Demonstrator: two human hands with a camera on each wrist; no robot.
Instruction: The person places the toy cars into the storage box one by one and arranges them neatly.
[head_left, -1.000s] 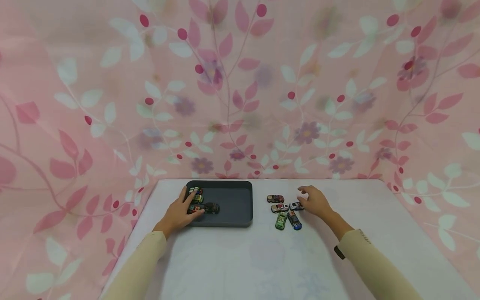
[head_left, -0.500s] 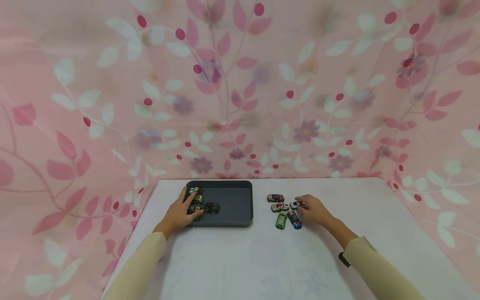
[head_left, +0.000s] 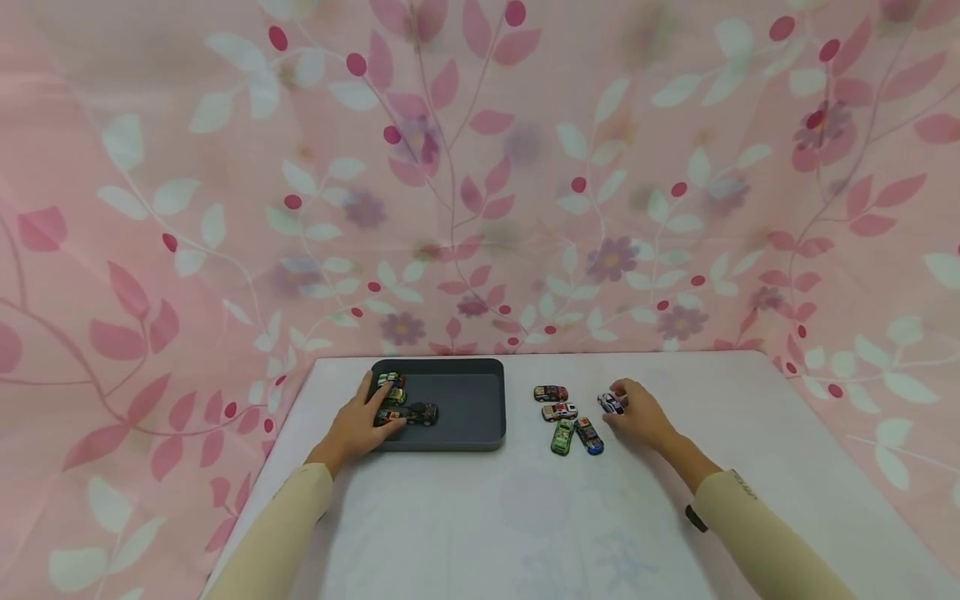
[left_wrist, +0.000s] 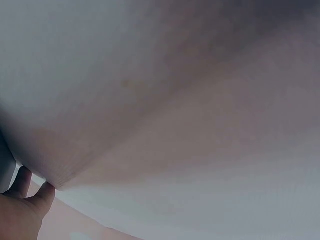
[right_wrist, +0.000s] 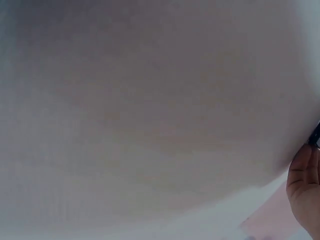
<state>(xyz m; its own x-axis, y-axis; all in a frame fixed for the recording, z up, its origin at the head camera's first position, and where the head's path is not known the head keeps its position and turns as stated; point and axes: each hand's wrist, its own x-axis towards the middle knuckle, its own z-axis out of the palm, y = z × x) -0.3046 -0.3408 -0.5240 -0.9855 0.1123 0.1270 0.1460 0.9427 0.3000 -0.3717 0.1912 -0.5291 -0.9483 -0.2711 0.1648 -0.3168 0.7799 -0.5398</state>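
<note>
In the head view my right hand [head_left: 643,417] pinches a small white-and-black toy car [head_left: 610,403] between thumb and fingers, to the right of the other cars. The right wrist view catches those fingers [right_wrist: 304,170] at its edge with a dark bit of the car. My left hand [head_left: 354,427] rests with fingers spread over the left side of a dark grey tray [head_left: 468,408]. Under and beside that hand, the tray holds several toy cars, among them a black one [head_left: 423,413] and a green one [head_left: 395,396]. Fingers partly cover the cars.
Left of my right hand lie a dark red toy car [head_left: 551,393], a white-and-red one [head_left: 559,412], a green one [head_left: 562,437] and a blue-and-black one [head_left: 589,436]. A white cloth [head_left: 480,517] covers the table. Behind hangs a pink floral curtain [head_left: 525,208].
My right hand has come down on the white-and-black toy car, taken hold of it and moved it right, away from the others. The left hand has stayed on the tray.
</note>
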